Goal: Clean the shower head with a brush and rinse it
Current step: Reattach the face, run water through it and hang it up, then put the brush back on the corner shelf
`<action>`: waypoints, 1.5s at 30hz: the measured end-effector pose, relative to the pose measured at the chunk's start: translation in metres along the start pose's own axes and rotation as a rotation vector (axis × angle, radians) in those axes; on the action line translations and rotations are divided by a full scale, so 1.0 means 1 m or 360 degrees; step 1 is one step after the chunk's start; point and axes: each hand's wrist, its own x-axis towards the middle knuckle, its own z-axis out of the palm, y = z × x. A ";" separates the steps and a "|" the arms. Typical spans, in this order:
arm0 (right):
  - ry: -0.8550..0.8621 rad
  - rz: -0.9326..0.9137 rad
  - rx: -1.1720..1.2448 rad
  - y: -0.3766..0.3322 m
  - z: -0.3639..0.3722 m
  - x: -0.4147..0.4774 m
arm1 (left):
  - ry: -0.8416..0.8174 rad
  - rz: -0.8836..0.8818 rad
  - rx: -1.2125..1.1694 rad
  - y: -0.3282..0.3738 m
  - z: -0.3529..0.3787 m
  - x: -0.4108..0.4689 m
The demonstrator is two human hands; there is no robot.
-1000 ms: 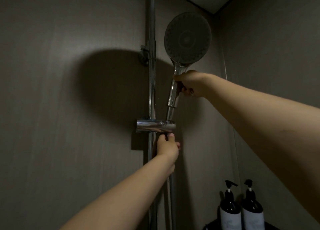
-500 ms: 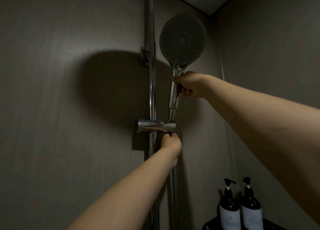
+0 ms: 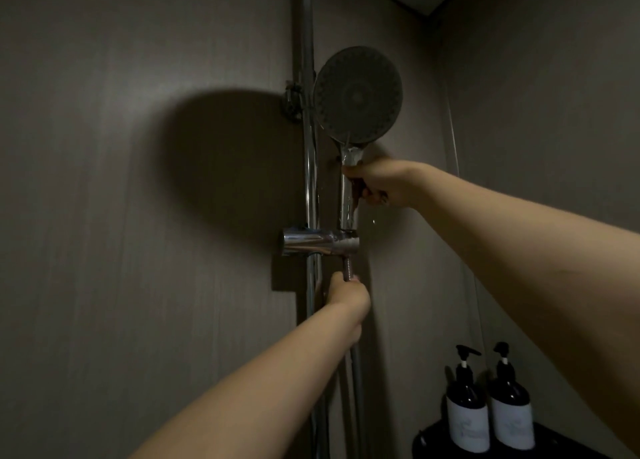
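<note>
Right hand (image 3: 384, 183) clenched around shower head (image 3: 357, 95) handle, which I see seated in chrome holder (image 3: 320, 244); left hand (image 3: 346, 294) pinches hose (image 3: 347, 271) just below.

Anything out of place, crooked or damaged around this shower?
Nothing stands out. The shower head stands upright, its handle ending at the holder on the rail. The right hand grips the handle, the left hand the hose just below the holder. Two pump bottles stand upright in the corner.
</note>
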 end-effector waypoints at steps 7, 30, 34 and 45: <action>0.0072 -0.0001 0.0017 0.001 0.000 -0.009 | 0.0033 0.0035 0.0034 0.002 -0.001 -0.005; 0.0158 0.0481 0.1074 0.151 0.040 -0.189 | -0.0084 -0.0071 0.0050 -0.055 0.040 -0.138; 0.0207 0.0589 0.1130 0.176 0.043 -0.245 | -0.0219 -0.0139 -0.0026 -0.091 0.052 -0.173; 0.0330 0.0669 0.0980 0.241 0.027 -0.376 | -0.0355 -0.0184 -0.0309 -0.168 0.105 -0.247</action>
